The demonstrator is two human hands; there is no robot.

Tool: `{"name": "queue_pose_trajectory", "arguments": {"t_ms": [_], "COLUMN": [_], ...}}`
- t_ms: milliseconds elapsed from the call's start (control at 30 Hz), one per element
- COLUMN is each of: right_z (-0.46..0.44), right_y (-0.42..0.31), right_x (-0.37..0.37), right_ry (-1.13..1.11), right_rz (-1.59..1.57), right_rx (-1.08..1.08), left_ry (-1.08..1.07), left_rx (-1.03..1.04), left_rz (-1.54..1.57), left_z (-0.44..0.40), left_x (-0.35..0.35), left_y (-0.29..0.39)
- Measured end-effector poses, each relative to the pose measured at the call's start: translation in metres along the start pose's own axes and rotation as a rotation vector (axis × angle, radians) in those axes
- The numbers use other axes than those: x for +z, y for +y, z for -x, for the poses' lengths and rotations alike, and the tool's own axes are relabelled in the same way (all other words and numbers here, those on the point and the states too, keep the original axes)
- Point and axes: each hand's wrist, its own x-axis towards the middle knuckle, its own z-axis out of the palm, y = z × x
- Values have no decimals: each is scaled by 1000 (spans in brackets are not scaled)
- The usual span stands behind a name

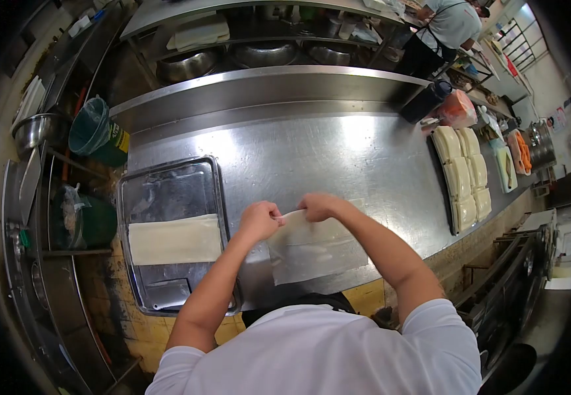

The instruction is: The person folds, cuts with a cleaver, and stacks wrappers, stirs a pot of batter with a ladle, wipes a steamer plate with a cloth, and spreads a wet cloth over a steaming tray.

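My left hand (261, 221) is closed in a pinch on the upper left corner of a clear plastic bag (318, 253). Along the same upper edge, my right hand (320, 207) also grips the bag, its fingertips partly hidden. The bag lies flat and see-through on the steel table, reaching toward my body. To the left of my left hand, a flat pale slab of dough (175, 241) rests on a dark metal tray (167, 179). A flat metal scraper (169, 294) sits in the tray's near part.
Shiny plastic-wrapped pale packs (458, 179) stand in two rows on a tray at the right of the steel table (266, 151). Behind them are a dark bottle (426, 101) and an orange-and-white bag (458, 109). Lined green bins (98, 135) stand left. A co-worker (453, 29) is at the back right.
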Motion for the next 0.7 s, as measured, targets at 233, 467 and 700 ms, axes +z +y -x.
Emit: {"name": "queue_pose_trajectory", "arguments": {"t_ms": [233,467,700], "right_z": [54,84,123], "right_y": [89,118,130], "right_x": [-19,3,16], "right_ry": [-75,259,509], "right_rz": [385,306,178], "right_rx": [165,156,114], "left_ry": [-16,-72,98], "left_rx": [-45,-166,-27], "left_rz": [182,1,16], "left_z": [-31,-20,15], "left_x": [33,20,12], "left_y": [-42,-8,0]}}
